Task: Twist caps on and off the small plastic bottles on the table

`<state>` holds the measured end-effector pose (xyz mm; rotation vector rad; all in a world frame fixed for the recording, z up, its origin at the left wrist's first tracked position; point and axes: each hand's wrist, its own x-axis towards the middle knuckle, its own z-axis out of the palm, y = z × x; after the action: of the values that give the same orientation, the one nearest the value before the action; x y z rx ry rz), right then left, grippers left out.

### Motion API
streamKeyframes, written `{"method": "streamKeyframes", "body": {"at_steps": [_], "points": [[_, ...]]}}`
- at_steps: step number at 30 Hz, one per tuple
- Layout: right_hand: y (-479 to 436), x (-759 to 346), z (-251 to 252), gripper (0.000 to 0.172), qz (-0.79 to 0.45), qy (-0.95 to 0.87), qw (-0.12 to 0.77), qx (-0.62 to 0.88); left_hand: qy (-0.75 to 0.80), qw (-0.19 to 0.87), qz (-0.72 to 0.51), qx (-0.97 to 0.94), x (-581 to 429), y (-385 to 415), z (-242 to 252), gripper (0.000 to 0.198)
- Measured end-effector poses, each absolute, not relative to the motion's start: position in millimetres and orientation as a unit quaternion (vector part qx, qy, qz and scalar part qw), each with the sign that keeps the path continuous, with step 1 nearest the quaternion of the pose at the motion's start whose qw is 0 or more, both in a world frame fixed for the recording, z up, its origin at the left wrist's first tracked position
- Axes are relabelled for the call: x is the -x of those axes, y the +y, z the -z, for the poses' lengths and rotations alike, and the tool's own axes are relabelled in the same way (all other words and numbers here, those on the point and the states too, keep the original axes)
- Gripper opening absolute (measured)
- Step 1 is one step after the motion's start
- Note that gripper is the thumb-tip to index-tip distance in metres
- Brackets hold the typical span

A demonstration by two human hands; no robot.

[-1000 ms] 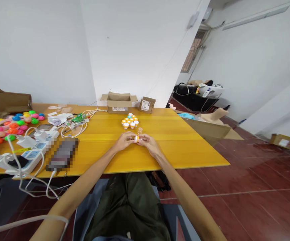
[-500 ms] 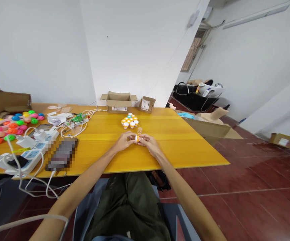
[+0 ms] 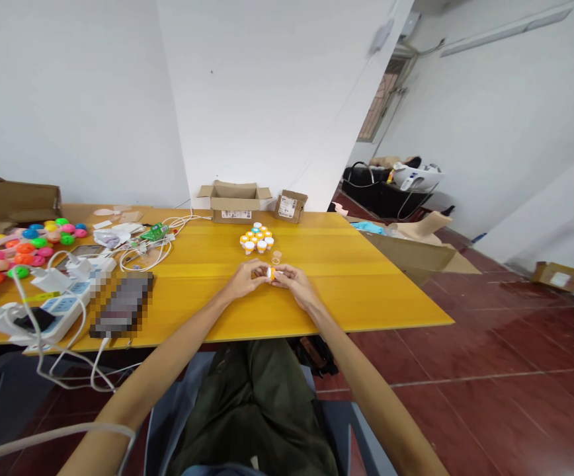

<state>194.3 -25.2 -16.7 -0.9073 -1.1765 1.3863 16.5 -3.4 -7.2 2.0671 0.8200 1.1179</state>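
Both my hands meet over the near middle of the table, fingertips closed on one small orange-and-white piece [image 3: 271, 273]. My left hand [image 3: 245, 277] pinches it from the left. From the right, my right hand [image 3: 291, 280] grips the same piece, and the fingers hide part of it. Just beyond them stands a small clear plastic cup [image 3: 277, 257]. Farther back, a cluster of similar small pieces [image 3: 257, 238] with white round tops and mostly orange bands sits close together; a teal one is among them.
An open cardboard box [image 3: 236, 206] and a smaller box [image 3: 291, 206] stand against the wall. To the left lie a power strip [image 3: 76, 294] with chargers and cables, a blurred dark device [image 3: 122, 304], and many colourful balls [image 3: 29, 248]. The table's right edge slants beside a floor carton [image 3: 406, 254].
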Motion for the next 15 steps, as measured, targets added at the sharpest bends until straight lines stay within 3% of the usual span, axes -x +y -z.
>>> {"method": "streamKeyframes", "body": {"at_steps": [15], "points": [[-24.6,-193.4,20.0,0.037,-0.538,-0.529,0.531,0.386,0.316,0.319,-0.427,-0.784,-17.8,-4.0,6.2,0.015]]}}
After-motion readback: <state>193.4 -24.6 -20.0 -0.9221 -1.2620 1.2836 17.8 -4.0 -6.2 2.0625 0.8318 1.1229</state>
